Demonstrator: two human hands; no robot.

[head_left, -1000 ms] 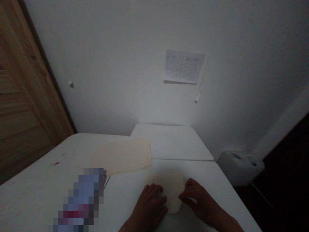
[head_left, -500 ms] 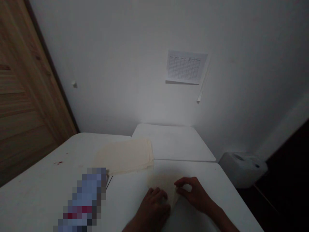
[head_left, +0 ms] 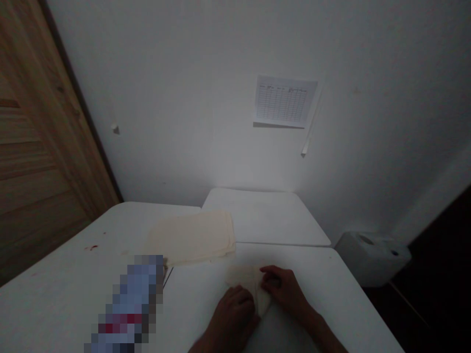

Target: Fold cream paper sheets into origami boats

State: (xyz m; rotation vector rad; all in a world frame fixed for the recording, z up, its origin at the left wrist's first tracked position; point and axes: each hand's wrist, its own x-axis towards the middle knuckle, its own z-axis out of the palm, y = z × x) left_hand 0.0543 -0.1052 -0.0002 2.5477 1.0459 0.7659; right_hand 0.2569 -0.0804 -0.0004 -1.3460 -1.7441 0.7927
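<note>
Small cream cloth (head_left: 245, 278), folded, lies on the white bench (head_left: 198, 294) near its front edge, between close-set hands. Left hand (head_left: 233, 314) rests against the cloth's near side; right hand (head_left: 282, 290) curls over its top, fingers on the fold. Larger folded cream cloth (head_left: 191, 239) lies just beyond, on the bench.

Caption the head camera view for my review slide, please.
Left hand and right hand meet on a small cream cloth on a white table, beside a larger folded cream cloth.
</note>
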